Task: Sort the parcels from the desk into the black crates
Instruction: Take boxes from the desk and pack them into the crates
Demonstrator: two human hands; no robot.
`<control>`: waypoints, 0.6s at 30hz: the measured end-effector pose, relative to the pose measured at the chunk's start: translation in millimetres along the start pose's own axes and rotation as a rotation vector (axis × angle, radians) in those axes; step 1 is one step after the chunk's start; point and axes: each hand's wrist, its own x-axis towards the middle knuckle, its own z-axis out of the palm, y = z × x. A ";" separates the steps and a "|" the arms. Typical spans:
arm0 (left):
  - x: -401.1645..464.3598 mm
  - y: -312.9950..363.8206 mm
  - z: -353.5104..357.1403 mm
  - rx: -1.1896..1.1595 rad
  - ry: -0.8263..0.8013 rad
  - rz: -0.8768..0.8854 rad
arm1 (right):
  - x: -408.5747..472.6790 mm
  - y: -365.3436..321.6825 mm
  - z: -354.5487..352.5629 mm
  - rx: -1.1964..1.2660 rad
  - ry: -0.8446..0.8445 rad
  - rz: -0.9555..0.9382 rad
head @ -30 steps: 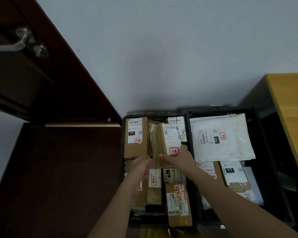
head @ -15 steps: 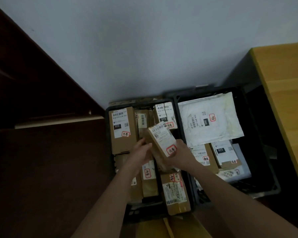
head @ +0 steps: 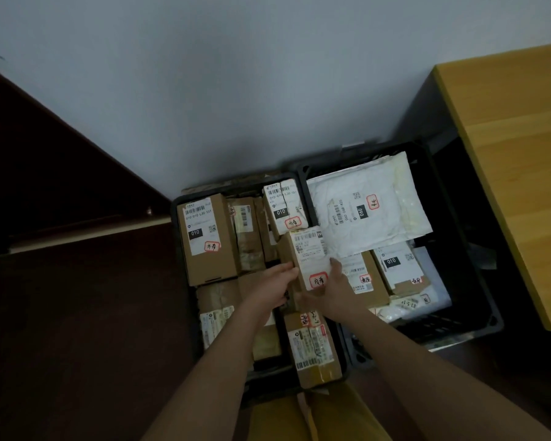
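Parcel [head: 309, 259] lower, wooden desk [head: 516, 173] nearer.

Dim, underexposed wide-angle view (edges visibly bowed), soft throughout, with the floor [head: 77, 329] nearly black.

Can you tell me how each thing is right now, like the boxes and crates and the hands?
Held parcel: tilted, above left crate.
Left hand: grip on parcel's left edge.
Right hand: grip on parcel's right side.
Left crate: packed with boxes.
Right crate: partly filled.
White mailer: lying flat on top.
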 end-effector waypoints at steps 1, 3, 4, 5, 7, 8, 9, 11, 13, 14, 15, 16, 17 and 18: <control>0.7 -0.6 1.3 0.003 0.004 -0.008 | 0.0 1.0 1.6 -0.014 -0.003 -0.004; 0.7 -2.3 3.0 -0.001 0.009 -0.028 | 1.6 3.3 4.6 -0.023 0.016 -0.060; 0.2 -3.2 3.9 -0.005 0.009 -0.033 | 2.3 4.2 5.8 -0.014 0.029 -0.101; -0.4 -4.5 5.0 -0.006 0.014 -0.033 | 2.5 5.3 6.4 -0.008 0.038 -0.141; 2.4 -9.3 6.7 -0.003 0.020 -0.025 | 3.5 7.9 7.0 -0.035 0.036 -0.189; 5.1 -12.5 6.8 -0.003 0.026 -0.021 | 5.3 9.0 7.6 -0.073 0.030 -0.197; 7.8 -15.9 7.0 -0.006 0.033 -0.014 | 7.7 10.2 7.7 -0.120 0.027 -0.206; 12.1 -21.8 7.9 -0.014 0.045 -0.005 | 12.7 9.3 7.4 -0.199 0.015 -0.226; 14.4 -26.5 10.5 -0.027 0.037 -0.007 | 17.3 8.9 5.1 -0.244 -0.026 -0.242; 12.3 -26.9 12.7 -0.030 0.031 -0.007 | 19.7 11.1 3.3 -0.265 -0.054 -0.245; 11.2 -28.0 14.5 -0.020 0.023 -0.001 | 21.5 14.8 1.3 -0.291 -0.080 -0.244; 8.6 -28.6 16.4 -0.013 0.020 0.005 | 21.1 18.7 -0.6 -0.320 -0.100 -0.239; 8.1 -29.7 17.3 -0.004 0.022 0.007 | 20.1 22.1 -1.8 -0.350 -0.106 -0.237; 8.7 -30.8 18.2 0.009 0.030 0.018 | 19.0 24.7 -2.0 -0.380 -0.090 -0.239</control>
